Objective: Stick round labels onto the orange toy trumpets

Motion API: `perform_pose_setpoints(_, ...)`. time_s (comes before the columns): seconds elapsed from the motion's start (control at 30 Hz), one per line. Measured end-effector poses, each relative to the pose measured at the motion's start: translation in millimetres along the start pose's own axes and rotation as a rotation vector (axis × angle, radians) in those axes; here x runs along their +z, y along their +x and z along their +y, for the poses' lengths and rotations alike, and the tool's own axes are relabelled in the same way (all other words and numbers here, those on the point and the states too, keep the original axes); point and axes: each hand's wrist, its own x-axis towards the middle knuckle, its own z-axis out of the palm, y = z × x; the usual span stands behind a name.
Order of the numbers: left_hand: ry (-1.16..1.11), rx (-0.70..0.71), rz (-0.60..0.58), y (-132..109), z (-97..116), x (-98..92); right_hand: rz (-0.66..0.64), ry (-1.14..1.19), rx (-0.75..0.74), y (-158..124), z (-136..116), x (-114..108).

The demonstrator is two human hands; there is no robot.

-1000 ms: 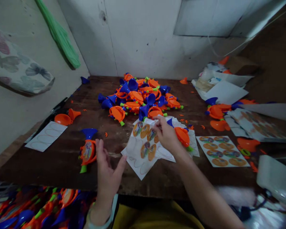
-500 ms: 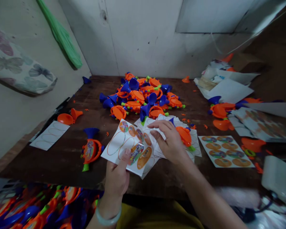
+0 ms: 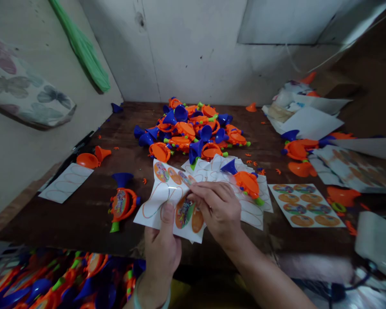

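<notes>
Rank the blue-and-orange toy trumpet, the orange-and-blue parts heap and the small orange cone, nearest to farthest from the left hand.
1. Blue-and-orange toy trumpet, left of the left hand.
2. Orange-and-blue parts heap, back centre.
3. Small orange cone, back right.

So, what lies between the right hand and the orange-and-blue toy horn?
In the head view, white paper sheets with oval outlines lie there, between the right hand and the toy horn.

I count one heap of orange-and-blue toy horns (image 3: 193, 128). Left of it lie one assembled horn (image 3: 122, 201) and one sheet of empty oval outlines (image 3: 66, 182); right of it, one sheet of eight oval stickers (image 3: 305, 206). In front of it, a left hand (image 3: 162, 253) and a right hand (image 3: 217, 210) hold one sticker sheet (image 3: 157, 193).
</notes>
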Motion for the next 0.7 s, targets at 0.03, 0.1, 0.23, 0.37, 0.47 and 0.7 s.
perform_pose_setpoints(0.03, -0.008, -0.006, 0.012, 0.9, 0.8, 1.3, 0.02, -0.019, -0.034, -1.7, 0.1, 2.4)
perform_pose_setpoints(0.1, -0.022, -0.025, 0.016, 4.8, 2.8, 0.8, 0.027, -0.023, -0.069, -3.4, 0.3, 5.6)
perform_pose_setpoints(0.23, -0.014, -0.103, 0.021, 19.1, 9.4, -7.6, 0.005, 0.054, -0.245, -0.6, -1.8, -1.1)
perform_pose_setpoints(0.37, -0.031, -0.25, 0.104, 29.7, 18.4, -10.1, -0.026, 0.318, -0.328, 4.4, -5.8, -19.1)
perform_pose_setpoints(0.47, -0.041, -0.213, 0.106, 27.8, 22.8, -4.8, 0.051, 0.422, -0.011, 6.2, -4.7, -25.1)
perform_pose_setpoints(0.7, -0.028, -0.079, 0.0, 16.4, 20.7, -0.8, -0.141, 0.329, 0.197, 1.6, -2.7, -13.6)
